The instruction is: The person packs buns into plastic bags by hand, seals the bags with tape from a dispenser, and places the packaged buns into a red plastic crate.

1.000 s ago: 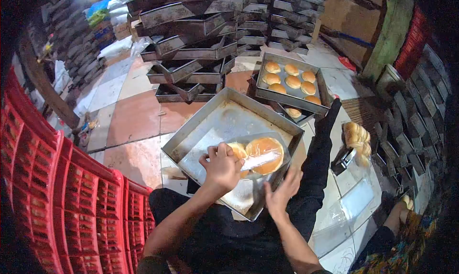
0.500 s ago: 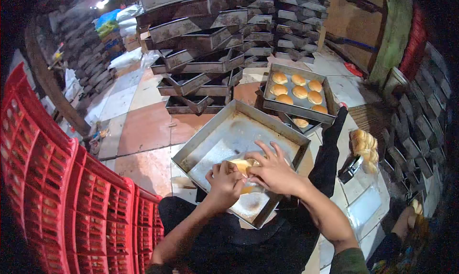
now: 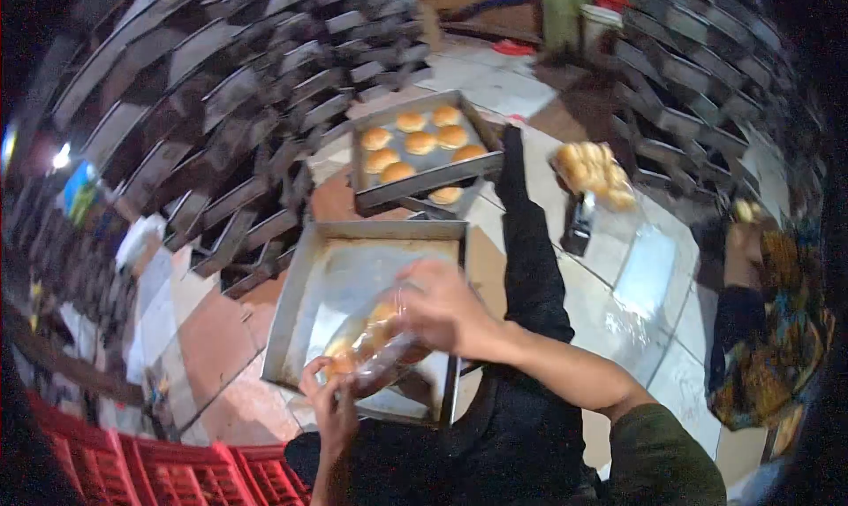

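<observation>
A clear plastic bag of buns [image 3: 360, 345] is held tilted over a large, square metal baking pan [image 3: 296, 307] on my lap. My left hand [image 3: 331, 406] is closed on the bag's lower left end, thumb and fingers pinching it. My right hand [image 3: 446, 310], smeared by motion, curls over the bag's upper right side; its fingertips are partly hidden. Inside the plastic, golden buns show through, blurred. The pan's bare metal floor is visible around the bag.
Beyond the pan, a tray [image 3: 428, 175] holds several round buns. To the right lie a packed bag of bread [image 3: 594, 172], a black-and-silver tool [image 3: 579, 225] and plastic sheets [image 3: 647, 269]. Another person's arm [image 3: 740, 258] is at far right. Red crates [image 3: 177, 471] stand lower left; stacked pans surround.
My view has swung right. The bag of buns has been lifted and tilted, showing more of its contents. My right hand has moved quickly; my left now grips the bag's lower end.
</observation>
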`<state>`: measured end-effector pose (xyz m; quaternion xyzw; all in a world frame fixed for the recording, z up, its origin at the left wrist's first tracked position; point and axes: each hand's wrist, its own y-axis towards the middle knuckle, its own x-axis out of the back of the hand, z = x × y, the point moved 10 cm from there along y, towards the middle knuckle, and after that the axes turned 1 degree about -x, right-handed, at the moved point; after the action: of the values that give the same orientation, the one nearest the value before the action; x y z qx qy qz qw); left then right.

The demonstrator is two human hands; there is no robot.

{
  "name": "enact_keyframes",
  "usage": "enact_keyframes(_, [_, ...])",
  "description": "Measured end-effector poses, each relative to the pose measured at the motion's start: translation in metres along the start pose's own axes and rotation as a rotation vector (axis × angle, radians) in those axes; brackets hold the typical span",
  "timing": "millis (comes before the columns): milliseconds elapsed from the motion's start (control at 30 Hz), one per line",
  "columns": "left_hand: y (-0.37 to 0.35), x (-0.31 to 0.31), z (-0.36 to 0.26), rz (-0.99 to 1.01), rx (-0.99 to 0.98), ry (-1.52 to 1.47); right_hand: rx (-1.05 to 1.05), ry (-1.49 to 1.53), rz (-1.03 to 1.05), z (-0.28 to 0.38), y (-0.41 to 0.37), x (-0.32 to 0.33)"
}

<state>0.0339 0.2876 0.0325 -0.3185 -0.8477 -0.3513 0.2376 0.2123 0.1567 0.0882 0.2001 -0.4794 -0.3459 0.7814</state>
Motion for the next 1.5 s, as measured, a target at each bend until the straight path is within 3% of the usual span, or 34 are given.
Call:
enact_keyframes(67, [0.002,-0.007,-0.002,0.023,0.084,-0.029,-0.410,-0.131,-0.110,-0.083,-0.029,0.050])
enact_keyframes(100, [0.002,-0.007,0.001,0.015,0.180,-0.042,-0.620,0.033,-0.528,-0.136,-0.076,0.078])
enact_keyframes(200, [0.003,-0.013,0.012,0.114,0.294,-0.125,-0.987,-0.263,-0.676,-0.346,-0.226,0.102])
enact_keyframes(267, [0.004,-0.016,0.012,0.124,0.306,-0.171,-1.282,-0.327,-0.600,-0.380,-0.264,0.137])
enact_keyframes(300, [0.001,-0.015,0.020,0.106,0.340,-0.211,-1.289,-0.334,-0.602,-0.383,-0.260,0.150])
enact_keyframes(367, [0.001,-0.014,0.023,0.066,0.355,-0.218,-1.559,0.642,-0.737,-0.410,-0.279,0.110])
enact_keyframes(400, [0.000,-0.015,0.022,0.076,0.361,-0.212,-1.573,0.643,-0.736,-0.429,-0.288,0.109])
enact_keyframes(467, [0.002,-0.014,0.017,0.092,0.317,-0.214,-1.633,1.078,-0.685,-0.460,-0.293,0.076])
enact_keyframes(633, [-0.001,-0.016,0.020,0.144,0.350,-0.111,-1.760,1.040,-0.768,-0.433,-0.278,0.088])
enact_keyframes(667, [0.000,-0.016,0.018,0.149,0.354,-0.107,-1.760,1.038,-0.764,-0.435,-0.282,0.085])
enact_keyframes(733, [0.000,-0.016,0.020,0.144,0.348,-0.112,-1.491,1.096,-0.746,-0.450,-0.275,0.083])
enact_keyframes(767, [-0.001,-0.016,0.020,0.141,0.341,-0.117,-1.486,1.094,-0.741,-0.442,-0.280,0.075])
enact_keyframes(833, [0.000,-0.016,0.017,0.138,0.353,-0.133,-1.163,0.747,-0.750,-0.420,-0.279,0.087])
enact_keyframes(933, [0.003,-0.013,0.009,0.149,0.333,-0.085,-1.059,0.617,-0.834,-0.432,-0.328,0.067])
enact_keyframes(967, [0.005,-0.012,0.004,0.151,0.294,-0.035,-1.057,0.618,-0.829,-0.428,-0.323,0.069])
enact_keyframes(1033, [0.006,-0.012,0.008,0.150,0.302,-0.036,-1.341,1.158,-0.820,-0.426,-0.321,0.036])
enact_keyframes(1067, [0.006,-0.013,0.012,0.155,0.309,-0.034,-1.484,1.422,-0.719,-0.424,-0.316,0.014])
enact_keyframes(1167, [0.005,-0.014,0.021,0.184,0.299,-0.075,-1.639,1.592,-0.814,-0.410,-0.303,0.000])
enact_keyframes(1233, [0.012,-0.010,0.010,0.170,0.313,-0.043,-1.270,1.308,-0.784,-0.374,-0.257,0.035])
enact_keyframes(1333, [0.016,-0.011,0.017,0.138,0.314,0.045,-0.902,1.335,-0.403,-0.248,-0.159,0.039])
enact_keyframes(1400, [0.015,-0.011,0.025,0.083,0.139,-0.128,-0.694,1.178,-0.220,-0.183,-0.114,0.022])
enact_keyframes(1467, [0.017,-0.007,0.027,0.021,0.208,-0.071,-0.512,0.848,-0.081,-0.102,-0.071,0.010])
enact_keyframes(1500, [0.015,-0.019,0.045,0.037,0.293,-0.245,-0.446,0.826,0.003,-0.069,-0.057,-0.002])
